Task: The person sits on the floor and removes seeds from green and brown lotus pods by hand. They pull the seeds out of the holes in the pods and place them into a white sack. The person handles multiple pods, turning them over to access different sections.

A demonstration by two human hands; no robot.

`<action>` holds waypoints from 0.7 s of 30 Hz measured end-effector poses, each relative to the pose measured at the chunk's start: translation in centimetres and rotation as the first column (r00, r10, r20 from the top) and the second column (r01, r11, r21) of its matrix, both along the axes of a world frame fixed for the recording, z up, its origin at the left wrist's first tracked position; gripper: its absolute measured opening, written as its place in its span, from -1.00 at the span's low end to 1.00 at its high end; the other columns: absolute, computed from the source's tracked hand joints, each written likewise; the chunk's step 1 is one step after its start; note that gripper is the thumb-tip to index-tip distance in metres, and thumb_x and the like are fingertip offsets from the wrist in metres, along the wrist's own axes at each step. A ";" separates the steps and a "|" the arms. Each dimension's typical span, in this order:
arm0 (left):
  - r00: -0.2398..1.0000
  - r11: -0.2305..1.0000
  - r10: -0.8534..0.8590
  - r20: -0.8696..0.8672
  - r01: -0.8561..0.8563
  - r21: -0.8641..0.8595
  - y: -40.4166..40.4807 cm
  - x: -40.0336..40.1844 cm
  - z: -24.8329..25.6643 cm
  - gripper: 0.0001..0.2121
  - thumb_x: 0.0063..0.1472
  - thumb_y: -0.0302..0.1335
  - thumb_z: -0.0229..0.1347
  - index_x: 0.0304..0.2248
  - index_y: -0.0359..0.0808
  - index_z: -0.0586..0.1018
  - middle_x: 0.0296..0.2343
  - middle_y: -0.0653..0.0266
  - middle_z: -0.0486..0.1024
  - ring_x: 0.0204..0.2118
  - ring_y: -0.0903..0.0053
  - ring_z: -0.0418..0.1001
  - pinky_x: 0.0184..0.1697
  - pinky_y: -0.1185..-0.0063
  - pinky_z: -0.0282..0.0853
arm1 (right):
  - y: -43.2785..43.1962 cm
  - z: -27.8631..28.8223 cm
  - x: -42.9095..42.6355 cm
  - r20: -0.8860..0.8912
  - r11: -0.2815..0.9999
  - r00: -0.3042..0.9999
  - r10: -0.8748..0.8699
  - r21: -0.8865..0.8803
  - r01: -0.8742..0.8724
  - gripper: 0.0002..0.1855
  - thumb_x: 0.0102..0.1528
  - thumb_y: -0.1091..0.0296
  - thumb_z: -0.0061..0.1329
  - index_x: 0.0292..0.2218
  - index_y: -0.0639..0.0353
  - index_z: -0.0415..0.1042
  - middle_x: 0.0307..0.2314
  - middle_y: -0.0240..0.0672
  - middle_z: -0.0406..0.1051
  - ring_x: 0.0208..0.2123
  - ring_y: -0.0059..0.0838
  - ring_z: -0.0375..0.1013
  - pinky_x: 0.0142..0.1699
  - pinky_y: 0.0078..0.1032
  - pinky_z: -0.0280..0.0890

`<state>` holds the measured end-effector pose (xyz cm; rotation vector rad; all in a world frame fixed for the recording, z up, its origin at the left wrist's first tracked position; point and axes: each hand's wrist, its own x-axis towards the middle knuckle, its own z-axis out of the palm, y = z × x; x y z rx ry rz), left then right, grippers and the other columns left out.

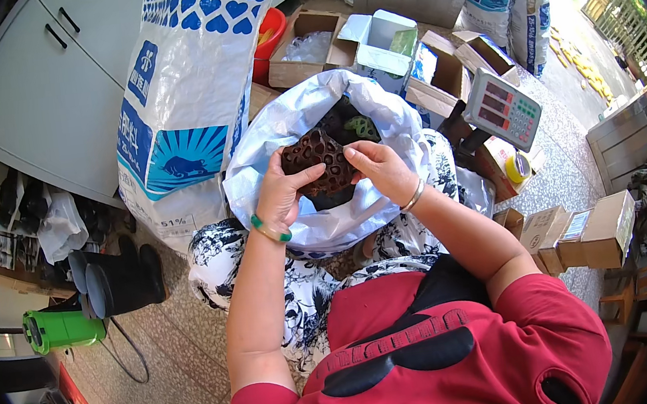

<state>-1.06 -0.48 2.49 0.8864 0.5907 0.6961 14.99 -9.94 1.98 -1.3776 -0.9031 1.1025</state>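
Between both hands is a dark brown dried lotus seed pod (318, 157), its pitted face turned up. My left hand (284, 185) grips its left side, the thumb lying across the near part. The fingertips of my right hand (377, 168) pinch at its right edge; whether a seed is between them cannot be told. Below the hands a white woven sack (254, 132) stands with its rim rolled down, between the knees. Inside it are more dark pods and a greenish one (361, 127).
A tall printed sack (177, 99) stands at the left. Cardboard boxes (443, 90) and a red bucket (272, 32) lie beyond the open sack. A digital scale (503, 107) is at the right, near stacked cartons (597, 232). Black boots (120, 275) stand at the left.
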 end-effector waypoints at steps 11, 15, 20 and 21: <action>0.989 0.989 -0.147 0.026 0.148 -0.020 0.2 -0.3 0.4 -0.55 -0.19 -0.67 0.19 -0.23 -0.40 0.33 -0.37 0.24 0.43 -0.33 0.51 0.41 -0.21 0.58 0.33 | 0.5 -1.2 -1.3 -0.666 0.997 0.746 0.016 -0.043 -0.060 -0.77 0.12 0.23 -0.21 -0.25 0.14 0.36 -0.46 -0.47 0.39 -0.48 -0.68 0.36 -0.36 -0.66 0.28; 1.000 0.999 -0.005 0.027 0.006 -0.053 0.6 -0.3 -0.3 -0.59 -0.18 -0.68 0.17 -0.25 -0.40 0.36 -0.39 0.26 0.44 -0.36 0.51 0.43 -0.22 0.59 0.34 | 0.8 0.8 -0.7 -0.435 0.998 0.900 0.009 -0.059 -0.038 -0.79 0.10 0.25 -0.18 -0.29 0.17 0.34 -0.53 -0.51 0.34 -0.56 -0.71 0.30 -0.45 -0.71 0.23; 1.000 0.999 0.030 -0.008 -0.030 0.040 1.0 -0.6 -0.3 -0.62 -0.10 -0.67 0.13 -0.22 -0.38 0.35 -0.38 0.27 0.43 -0.35 0.52 0.43 -0.26 0.59 0.35 | 0.8 2.8 0.4 -0.017 0.998 0.997 -0.070 -0.002 0.070 -0.76 0.08 0.23 -0.14 -0.37 0.26 0.34 -0.70 -0.54 0.20 -0.70 -0.77 0.14 -0.62 -0.77 0.06; 1.000 0.999 0.027 -0.013 -0.027 0.041 0.9 -0.5 -0.4 -0.61 -0.12 -0.67 0.14 -0.23 -0.39 0.35 -0.38 0.26 0.44 -0.36 0.52 0.43 -0.26 0.59 0.35 | 0.6 3.4 0.5 0.030 0.997 0.999 0.017 -0.073 -0.015 -0.74 0.09 0.22 -0.16 -0.38 0.28 0.36 -0.70 -0.53 0.21 -0.69 -0.77 0.15 -0.60 -0.78 0.08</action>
